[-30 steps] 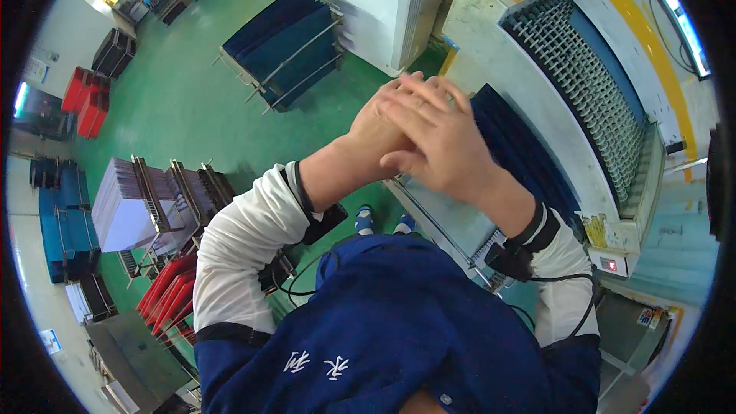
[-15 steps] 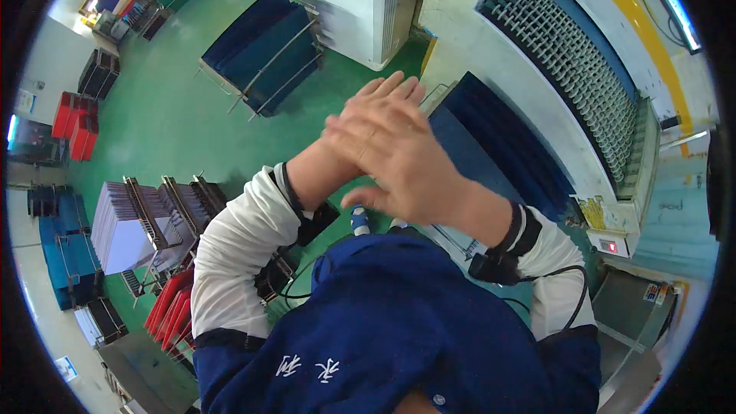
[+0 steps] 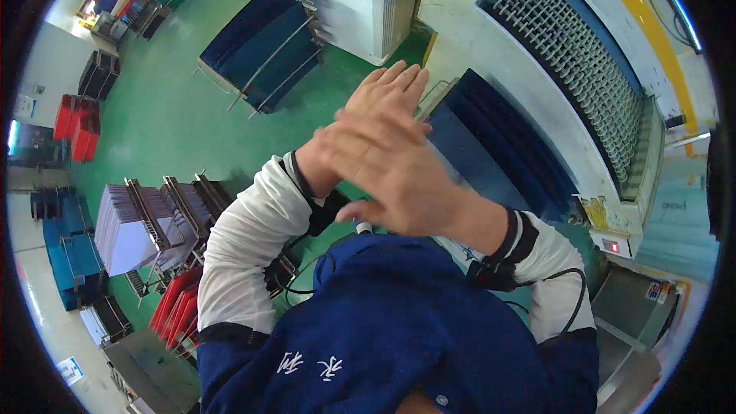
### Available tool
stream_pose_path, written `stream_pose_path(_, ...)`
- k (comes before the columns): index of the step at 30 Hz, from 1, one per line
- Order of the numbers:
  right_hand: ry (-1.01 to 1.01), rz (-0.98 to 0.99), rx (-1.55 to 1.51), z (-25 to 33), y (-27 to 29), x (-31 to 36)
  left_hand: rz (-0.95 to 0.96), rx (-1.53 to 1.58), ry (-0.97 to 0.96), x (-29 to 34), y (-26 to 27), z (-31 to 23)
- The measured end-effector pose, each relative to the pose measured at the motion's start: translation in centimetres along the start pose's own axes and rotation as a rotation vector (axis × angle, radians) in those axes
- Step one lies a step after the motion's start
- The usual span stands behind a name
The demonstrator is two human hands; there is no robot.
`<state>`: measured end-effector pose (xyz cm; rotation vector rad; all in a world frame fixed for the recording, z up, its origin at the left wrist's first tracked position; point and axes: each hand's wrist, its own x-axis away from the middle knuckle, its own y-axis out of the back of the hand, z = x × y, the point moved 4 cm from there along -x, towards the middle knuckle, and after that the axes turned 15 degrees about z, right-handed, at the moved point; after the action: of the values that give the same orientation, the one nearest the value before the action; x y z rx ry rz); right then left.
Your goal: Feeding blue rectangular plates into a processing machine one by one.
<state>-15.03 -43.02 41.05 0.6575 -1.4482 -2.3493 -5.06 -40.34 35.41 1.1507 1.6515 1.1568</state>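
Both my hands are raised in front of my body, one over the other, and I see nothing held in them. My left hand (image 3: pixel 385 94) lies underneath, its fingers stretched out toward the far right. Across its back and wrist rests my right hand (image 3: pixel 395 176), palm down and flat, a little blurred, with the thumb apart from the fingers. The palm of the left hand is hidden. White sleeves with dark cuffs cover my forearms, and a small black device (image 3: pixel 491 272) with a cable sits at my right wrist.
On the right, a machine with a bed of rollers (image 3: pixel 571 61) stands beside a rack of dark blue panels (image 3: pixel 491 146). Another panel rack (image 3: pixel 261 54) and a white cabinet (image 3: pixel 345 0) stand ahead. At left are racked pale boards (image 3: pixel 126 234) and red panels (image 3: pixel 176 303).
My right hand has slid back along the left hand toward its wrist, so more of the left hand's back and fingers shows. My left forearm has shifted slightly to the right.
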Motion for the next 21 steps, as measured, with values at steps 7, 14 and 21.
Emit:
stream_pose_path(7, -0.115, -0.035, 0.101, -4.8, 0.2, 1.4, 0.018, -0.207, -0.043, 0.0, -1.9, 0.0)
stream_pose_path(14, 0.029, -0.040, -0.097, -0.2, -0.9, -0.7, 0.019, 0.000, 0.032, -1.2, -0.6, 0.0)
stream_pose_path(21, -0.128, -0.057, 0.114, -6.3, -0.7, 0.9, 0.058, 0.058, -0.172, -0.4, -2.9, -0.5)
